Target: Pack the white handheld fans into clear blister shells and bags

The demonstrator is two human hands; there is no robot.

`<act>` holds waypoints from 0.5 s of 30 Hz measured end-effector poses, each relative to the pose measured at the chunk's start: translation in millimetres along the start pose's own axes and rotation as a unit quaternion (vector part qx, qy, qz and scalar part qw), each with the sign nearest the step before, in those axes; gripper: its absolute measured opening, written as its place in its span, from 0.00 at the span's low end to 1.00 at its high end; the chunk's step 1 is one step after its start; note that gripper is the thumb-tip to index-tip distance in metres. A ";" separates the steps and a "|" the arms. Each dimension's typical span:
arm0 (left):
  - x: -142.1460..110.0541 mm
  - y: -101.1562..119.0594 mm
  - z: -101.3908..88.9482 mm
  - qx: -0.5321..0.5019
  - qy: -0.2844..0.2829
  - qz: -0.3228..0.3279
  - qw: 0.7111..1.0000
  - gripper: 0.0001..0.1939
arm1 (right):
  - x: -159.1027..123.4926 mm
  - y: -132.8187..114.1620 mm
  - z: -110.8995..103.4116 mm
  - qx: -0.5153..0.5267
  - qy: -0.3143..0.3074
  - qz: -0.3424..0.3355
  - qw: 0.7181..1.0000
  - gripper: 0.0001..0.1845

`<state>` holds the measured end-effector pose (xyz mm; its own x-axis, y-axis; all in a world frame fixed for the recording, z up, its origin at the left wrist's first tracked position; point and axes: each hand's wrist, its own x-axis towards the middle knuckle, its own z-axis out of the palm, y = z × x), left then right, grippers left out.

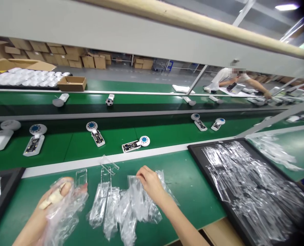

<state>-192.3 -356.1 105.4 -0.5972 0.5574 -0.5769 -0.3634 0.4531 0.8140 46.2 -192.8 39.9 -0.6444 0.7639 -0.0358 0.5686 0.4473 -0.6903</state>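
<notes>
My left hand (64,191), its thumb wrapped in pale tape, is closed amid crumpled clear plastic film (66,218). A small clear plastic frame (81,177) sticks up at its fingertips; I cannot tell whether it lies inside the film. Over a heap of clear plastic bags (127,208), my right hand (149,181) pinches the top edge of one clear bag (136,191). Left of that hand, wrapped clear pieces (99,205) lie side by side on the green table (190,188). Loose clear frames (109,165) rest near the table's back edge.
A black tray (196,157) of clear plastic pieces stands right; another black tray (7,198) is at left. Beyond a white rail (164,149), a green belt (72,147) carries white devices with round heads (97,136). Across the line, a person (223,77) reaches over the table.
</notes>
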 end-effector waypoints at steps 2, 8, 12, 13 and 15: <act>-3.0 6.2 0.4 -0.025 -0.042 -0.010 0.999 0.30 | -15.7 -25.6 -16.7 -0.010 0.011 -0.063 0.998 0.10; -7.7 4.1 12.3 0.127 -0.245 0.108 0.955 0.36 | -32.6 -70.2 -30.2 0.004 0.113 -0.197 0.974 0.13; -18.9 -5.1 37.7 0.202 -0.254 0.210 0.922 0.30 | -40.3 -95.5 -13.3 0.120 0.133 -0.156 0.971 0.10; -21.3 -6.6 43.3 0.220 -0.262 0.227 0.912 0.25 | -43.8 -100.9 -10.4 0.147 0.126 -0.142 0.971 0.09; -24.1 -7.3 50.3 0.254 -0.273 0.257 0.891 0.14 | -48.3 -102.8 -8.5 0.189 0.079 -0.116 0.972 0.08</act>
<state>-139.3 -337.9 109.9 -0.1031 0.9751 -0.1965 0.3115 0.2193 0.9246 23.3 -271.7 118.7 -0.6289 0.7380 0.2445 0.1690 0.4367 -0.8836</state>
